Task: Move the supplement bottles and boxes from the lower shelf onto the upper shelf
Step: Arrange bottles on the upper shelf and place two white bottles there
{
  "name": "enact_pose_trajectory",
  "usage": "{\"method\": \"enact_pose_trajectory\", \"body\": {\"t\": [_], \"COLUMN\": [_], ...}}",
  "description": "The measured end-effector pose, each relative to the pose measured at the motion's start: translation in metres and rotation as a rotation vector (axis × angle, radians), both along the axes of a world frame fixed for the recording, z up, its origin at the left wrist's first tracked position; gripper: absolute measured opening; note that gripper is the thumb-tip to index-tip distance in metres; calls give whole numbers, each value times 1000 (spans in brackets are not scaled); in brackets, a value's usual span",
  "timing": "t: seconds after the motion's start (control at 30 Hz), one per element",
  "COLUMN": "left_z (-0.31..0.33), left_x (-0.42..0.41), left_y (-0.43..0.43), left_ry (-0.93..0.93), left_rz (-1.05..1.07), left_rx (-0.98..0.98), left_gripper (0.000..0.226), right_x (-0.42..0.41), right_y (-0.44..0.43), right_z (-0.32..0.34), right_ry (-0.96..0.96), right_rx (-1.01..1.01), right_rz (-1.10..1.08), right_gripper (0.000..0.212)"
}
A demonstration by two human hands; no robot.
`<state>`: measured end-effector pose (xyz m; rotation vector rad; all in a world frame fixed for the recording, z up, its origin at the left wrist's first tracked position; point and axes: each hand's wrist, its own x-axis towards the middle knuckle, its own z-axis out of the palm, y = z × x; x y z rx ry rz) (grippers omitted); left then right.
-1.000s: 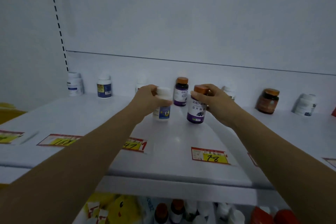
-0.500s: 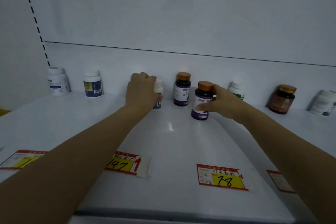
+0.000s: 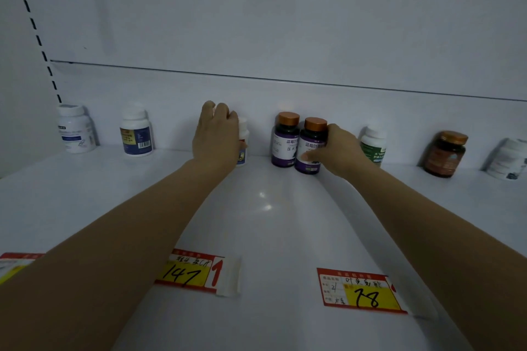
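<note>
Two bottles stand at the back of the upper shelf (image 3: 271,236) — left hand (image 3: 218,134) seemingly wraps the half-hidden white bottle (image 3: 243,139), right hand (image 3: 339,148) curls round the purple bottle (image 3: 309,148). Light, rigid, likely slick — grip mid-body.

One head camera looks forward and down across the shelf (image 3: 85,208) toward its back wall (image 3: 285,23). The price tags (image 3: 362,291) lie close below the lens, the bottles (image 3: 136,137) farther off.

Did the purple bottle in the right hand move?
Yes. The purple bottle in the right hand went back toward the wall, now right beside the other purple bottle.
</note>
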<state>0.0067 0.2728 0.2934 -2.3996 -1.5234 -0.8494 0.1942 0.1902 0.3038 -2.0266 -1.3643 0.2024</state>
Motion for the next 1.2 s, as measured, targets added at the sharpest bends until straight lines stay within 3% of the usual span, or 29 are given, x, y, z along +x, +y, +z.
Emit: {"method": "enact_pose_trajectory", "body": {"t": [0.2,0.47,0.67,0.9,1.07,1.13,1.2], "left_z": [-2,-4,-1,-1,1,3,6], "left_x": [-1,-2,-1,0,-1,-2,-4], "left_y": [8,13,14,14,10,6,-1], "left_ry": [23,-55,-26,-56,-37,-21,8], "left_rz": [-9,-85,-99,-120,-97,-93,-96], "left_rx": [-11,-23,-32,-51,-45,-24,19], "left_gripper": [57,39,35,25,49,68,72], "right_x": [-1,-3,0,-1,-2,1,1], "right_y": [6,12,11,10,6,5,0], "right_z": [0,4,4,4,1,-2,-3], "right_ry": [-35,-73,-5,-26,-41,-57,-95], "right_rx": [6,-39,-24,-73,-116,-160,-211], "right_rz": [-34,-47,-75,-25,7,24,-2], "right_gripper": [61,54,66,49,44,32,25]}}
